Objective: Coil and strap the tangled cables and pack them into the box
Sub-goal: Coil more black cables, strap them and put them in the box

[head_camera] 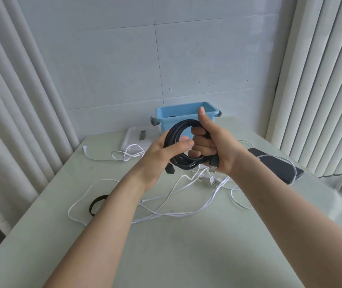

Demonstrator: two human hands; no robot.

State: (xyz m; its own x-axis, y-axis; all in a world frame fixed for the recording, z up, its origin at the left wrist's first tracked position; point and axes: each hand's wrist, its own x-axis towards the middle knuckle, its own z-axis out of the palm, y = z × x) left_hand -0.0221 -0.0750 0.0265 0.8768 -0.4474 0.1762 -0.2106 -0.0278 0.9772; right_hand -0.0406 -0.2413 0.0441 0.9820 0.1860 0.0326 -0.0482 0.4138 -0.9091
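While gripped by right hand (218,146) and left hand (161,156): black cable (178,161), neat round coil.

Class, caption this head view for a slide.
Both hands hold a coiled black cable above loose white cables, blue box behind.

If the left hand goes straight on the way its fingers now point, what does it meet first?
The left hand points right, into the black cable coil. It would probably first meet the right hand fingers gripping that coil; depth is unclear.
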